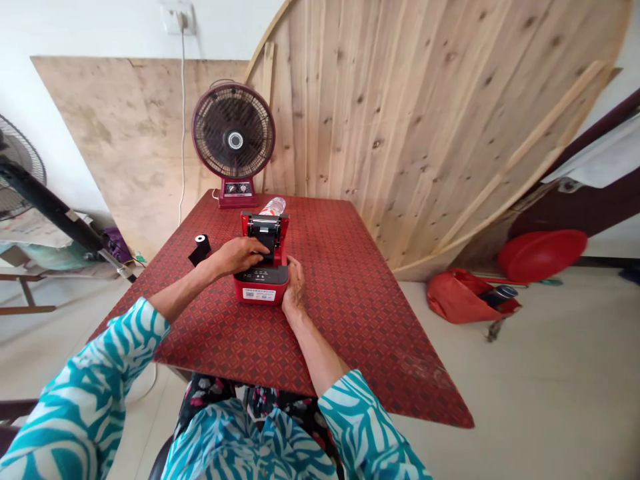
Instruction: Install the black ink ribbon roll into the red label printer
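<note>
A red thermal printer [263,287] stands on the red patterned table [345,313] with its lid raised, showing a black inner compartment. My left hand [240,257] reaches over the opening, fingers on the black part, and hides some of the inside. My right hand [295,287] rests against the printer's right side near the front. A black roll [201,249] with a white core lies on the table just left of my left wrist. Behind the raised lid lies a clear plastic bottle [273,206].
A dark red desk fan [233,131] stands at the table's far edge, before large wooden boards. Another fan and a dark stand are at left. On the floor at right lie a red basin [542,255] and a red bag [463,297].
</note>
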Demonstrator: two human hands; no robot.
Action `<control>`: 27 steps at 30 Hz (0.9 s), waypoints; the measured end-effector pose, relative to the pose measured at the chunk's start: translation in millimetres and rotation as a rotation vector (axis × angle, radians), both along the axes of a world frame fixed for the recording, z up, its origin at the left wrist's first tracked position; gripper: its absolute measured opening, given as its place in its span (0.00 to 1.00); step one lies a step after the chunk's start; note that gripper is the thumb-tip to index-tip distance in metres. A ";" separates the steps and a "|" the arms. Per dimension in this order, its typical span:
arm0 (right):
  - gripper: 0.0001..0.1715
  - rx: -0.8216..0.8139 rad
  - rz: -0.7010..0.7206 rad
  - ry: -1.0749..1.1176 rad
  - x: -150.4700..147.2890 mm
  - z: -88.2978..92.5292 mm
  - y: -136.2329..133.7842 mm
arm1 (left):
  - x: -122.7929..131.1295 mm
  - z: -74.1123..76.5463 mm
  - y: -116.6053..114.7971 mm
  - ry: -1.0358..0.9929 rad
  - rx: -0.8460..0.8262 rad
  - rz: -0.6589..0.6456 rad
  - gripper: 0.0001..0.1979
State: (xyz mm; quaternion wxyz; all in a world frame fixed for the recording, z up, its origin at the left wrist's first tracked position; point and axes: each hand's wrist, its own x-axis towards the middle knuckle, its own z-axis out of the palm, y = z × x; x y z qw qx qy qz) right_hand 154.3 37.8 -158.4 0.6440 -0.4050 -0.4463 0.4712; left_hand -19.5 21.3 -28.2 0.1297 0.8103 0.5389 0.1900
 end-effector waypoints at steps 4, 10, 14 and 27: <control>0.26 -0.030 -0.017 0.017 -3.9 0.7 2.0 | 26.4 18.2 26.2 0.559 -0.103 0.021 0.20; 0.23 -0.044 -0.016 0.033 -10.6 4.1 4.8 | 51.0 28.1 28.8 0.758 -0.086 0.030 0.18; 0.23 -0.039 -0.018 0.038 -12.2 8.6 4.2 | 52.4 39.2 19.6 0.811 -0.071 0.011 0.18; 0.21 -0.035 -0.006 0.030 -9.6 10.0 2.0 | 31.1 43.3 12.4 0.640 -0.049 -0.024 0.22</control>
